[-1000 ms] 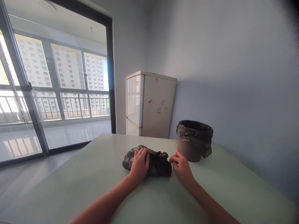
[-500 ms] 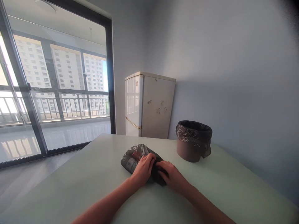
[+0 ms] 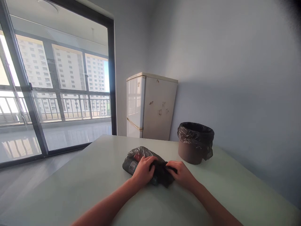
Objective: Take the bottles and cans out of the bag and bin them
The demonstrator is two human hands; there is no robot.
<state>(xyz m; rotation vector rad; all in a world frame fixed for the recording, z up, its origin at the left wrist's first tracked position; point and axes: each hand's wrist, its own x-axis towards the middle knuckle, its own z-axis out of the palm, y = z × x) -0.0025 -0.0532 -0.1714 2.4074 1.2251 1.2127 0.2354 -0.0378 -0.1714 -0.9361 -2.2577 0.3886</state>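
In our hands we have a black plastic bag (image 3: 145, 153), thin, glossy and creased, lying on the table in front of us, left of the bin. Its far left end bulges into a rounded lump where the film is stretched tight; a red patch and a greyish one show through, though we cannot tell what they belong to. The right end is duller, loose and bunched. The long axis runs slantwise, from the full end, far left, to the slack end, which points right and a little towards us.

Our left hand (image 3: 144, 171) lies over the middle of the bag, fingers curled and thumb below, grasping the plastic. Our right hand (image 3: 180, 171) pinches the bunched film between thumb and fingers at the slack end. A dark fold spans the narrow gap between the two hands.

Under it all we see the table (image 3: 82, 185), smooth, pale green and softly shiny. Beyond our right hand stands a round brown bin (image 3: 190, 153), upright, its black liner (image 3: 195, 139) wrinkled and folded over the rim. Past the table's far edge are a boxy white refrigerator (image 3: 158, 106), scuffed with dark marks, and a dark-framed glass door (image 3: 112, 78) to its left
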